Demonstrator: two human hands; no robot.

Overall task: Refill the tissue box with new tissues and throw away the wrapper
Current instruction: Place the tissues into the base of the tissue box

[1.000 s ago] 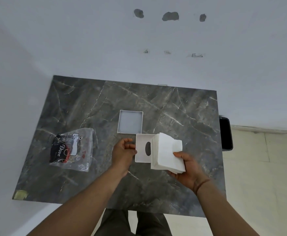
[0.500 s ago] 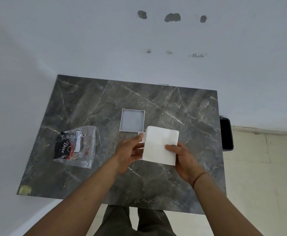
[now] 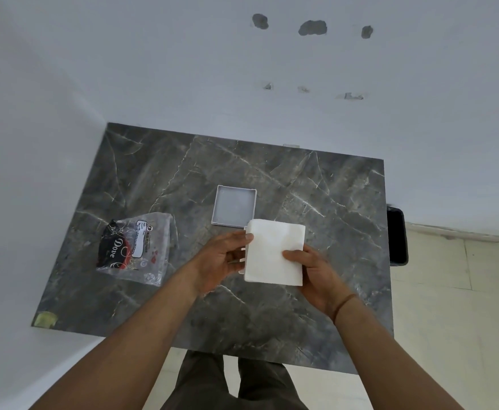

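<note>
Both hands are up over the dark grey marble-patterned table [image 3: 159,173], working one thing between them. The right hand [image 3: 313,270] is clamped on a thick white square stack of folded tissues [image 3: 274,253], thumb pressed on its top face near the stack's 3 o'clock edge. The left hand [image 3: 221,258] is at the stack's 9 o'clock side, fingers curled against that edge, where a thin sliver of a white plastic tissue box shell [image 3: 243,253] peeks out under the tissues; how firmly the left hand holds it cannot be told. Just beyond the stack, at its 11 o'clock, a shallow square white box tray [image 3: 234,206] lies open on the table. Well off at 9 o'clock lies the crumpled clear plastic wrapper with black "Dove" print [image 3: 135,247], flat on the tabletop.
</note>
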